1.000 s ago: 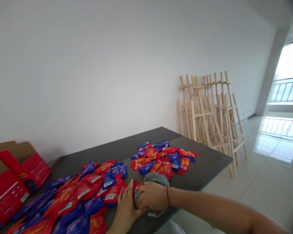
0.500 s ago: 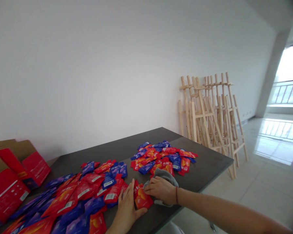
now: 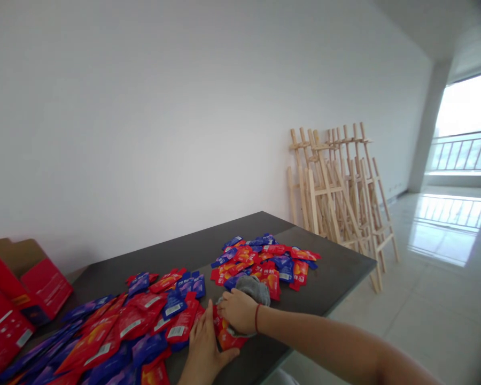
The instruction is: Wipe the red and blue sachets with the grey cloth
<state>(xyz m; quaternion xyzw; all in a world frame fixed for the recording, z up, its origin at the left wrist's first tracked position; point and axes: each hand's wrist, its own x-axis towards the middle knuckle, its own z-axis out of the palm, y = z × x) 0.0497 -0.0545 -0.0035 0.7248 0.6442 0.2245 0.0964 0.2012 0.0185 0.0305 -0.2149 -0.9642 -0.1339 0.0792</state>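
A red snack pouch [image 3: 225,338] with an orange print lies flat on the dark table between my hands. My left hand [image 3: 206,342] rests at its left side, fingers stretched out and thumb apart along the pouch's lower edge. My right hand [image 3: 240,311] presses a grey cloth [image 3: 257,290] down onto the pouch, fingers bent over the cloth and covering much of the pouch's upper right part. Left of my left hand spreads a large heap of red and blue pouches [image 3: 138,315]. Just beyond the cloth lies a second, smaller pile of pouches [image 3: 260,259].
Red cardboard boxes [image 3: 48,289] with open flaps stand at the table's left end. The dark table [image 3: 176,248] meets a white wall behind. Wooden easels [image 3: 336,198] lean together past its right end, on a shiny tiled floor [image 3: 401,299] by a railed window.
My right hand has slid the cloth leftward across the pouch, covering more of it. My left hand stays by the pouch's left side. The whole view has shifted slightly.
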